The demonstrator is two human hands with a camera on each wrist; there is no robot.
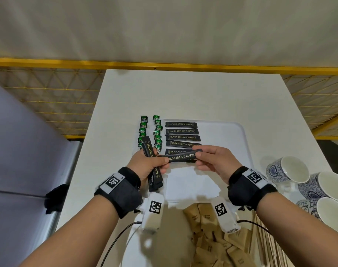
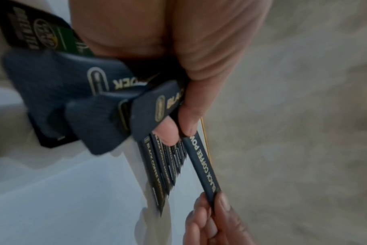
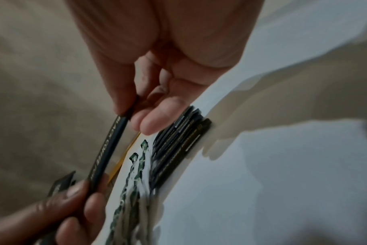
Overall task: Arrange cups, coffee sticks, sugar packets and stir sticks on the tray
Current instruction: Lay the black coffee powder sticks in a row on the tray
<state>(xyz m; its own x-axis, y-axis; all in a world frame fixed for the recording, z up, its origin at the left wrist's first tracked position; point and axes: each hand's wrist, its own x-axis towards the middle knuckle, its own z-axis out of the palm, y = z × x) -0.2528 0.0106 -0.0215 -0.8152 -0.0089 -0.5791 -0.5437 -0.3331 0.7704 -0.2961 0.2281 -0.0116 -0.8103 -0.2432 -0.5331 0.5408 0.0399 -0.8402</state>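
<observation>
Fingers of the right hand (image 1: 212, 160) pinch one end of a single black coffee stick (image 1: 180, 157), thumb against fingertips; the left hand (image 1: 149, 164) pinches its other end between thumb and forefinger while its remaining fingers curl round a bundle of coffee sticks (image 1: 153, 166). The held stick lies level above the near part of the white tray (image 1: 241, 132). On the tray's far half, a row of coffee sticks (image 1: 181, 137) lies flat, parallel. Green packets (image 1: 150, 132) sit in two columns along the tray's left edge. Brown sugar packets (image 1: 208, 237) are heaped at the table's (image 1: 193, 93) near edge. Blue-patterned cups (image 1: 287, 170) lie on their sides at its right edge.
</observation>
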